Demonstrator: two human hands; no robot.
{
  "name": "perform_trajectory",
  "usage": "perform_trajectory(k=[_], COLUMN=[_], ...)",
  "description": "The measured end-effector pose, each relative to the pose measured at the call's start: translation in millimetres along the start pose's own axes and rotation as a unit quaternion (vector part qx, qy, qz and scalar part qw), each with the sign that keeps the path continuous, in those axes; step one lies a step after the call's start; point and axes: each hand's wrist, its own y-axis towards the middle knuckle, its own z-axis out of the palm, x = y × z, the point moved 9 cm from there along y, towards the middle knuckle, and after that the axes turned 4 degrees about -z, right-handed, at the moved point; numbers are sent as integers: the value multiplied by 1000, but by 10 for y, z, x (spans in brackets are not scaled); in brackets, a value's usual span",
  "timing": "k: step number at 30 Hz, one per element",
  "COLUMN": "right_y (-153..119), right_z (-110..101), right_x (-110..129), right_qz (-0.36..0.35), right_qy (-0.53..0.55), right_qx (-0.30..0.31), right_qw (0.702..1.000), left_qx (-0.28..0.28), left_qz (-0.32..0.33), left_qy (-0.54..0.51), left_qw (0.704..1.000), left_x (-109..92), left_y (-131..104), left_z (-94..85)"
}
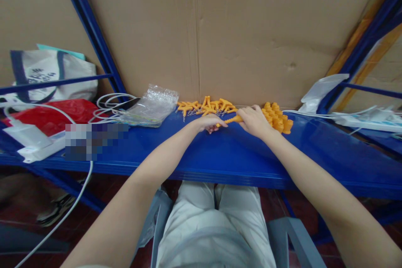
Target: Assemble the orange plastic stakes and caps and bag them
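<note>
On my feed, I log the bench (201,155) as smooth, glossy painted metal; behind the bench, matt cardboard (238,37); on the bench, shiny clear-plastic bag (155,109), plastic-looking orange pieces (206,111).

Beyond the left hand (207,123) and right hand (253,120) stands a creased tan cardboard panel (238,33), flanked by a blue left upright (93,29) and right upright (377,31). Beneath them spreads a blue workbench (213,157); lower and nearer, a grey armchair (303,238) and dark-red floor (271,205).

Left forearm (166,151) stretched forward | left hand (208,122) curled, thumb (221,122) pointed rightward | right forearm (301,168) angled inward | right hand (255,122) held palm-down, fingers (244,114) bent
</note>
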Motion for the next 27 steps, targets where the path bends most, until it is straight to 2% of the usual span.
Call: perform_trajectory(k=[5,8,10,16,27], right_y=[-41,-45,-40,-22,-11], right_z=[128,154,175,193,45], right_x=[-68,-60,-41,-36,-44], right_qz=[6,7,7,10,8], right_qy=[50,79,86,47,-23], right_qx=[29,36,49,61,0], right_qw=[998,996,995,997,1000], left_qx=[-111,-192,-226,-251,-258], left_qz=[56,116,150,154,117], left_qy=[80,166,219,316,311], left_qw=[989,960,937,902,907], left_x=[-62,-170,-234,-283,-294], left_y=[63,29,-14,-75,-98], left_z=[-136,-217,-226,-161,-149])
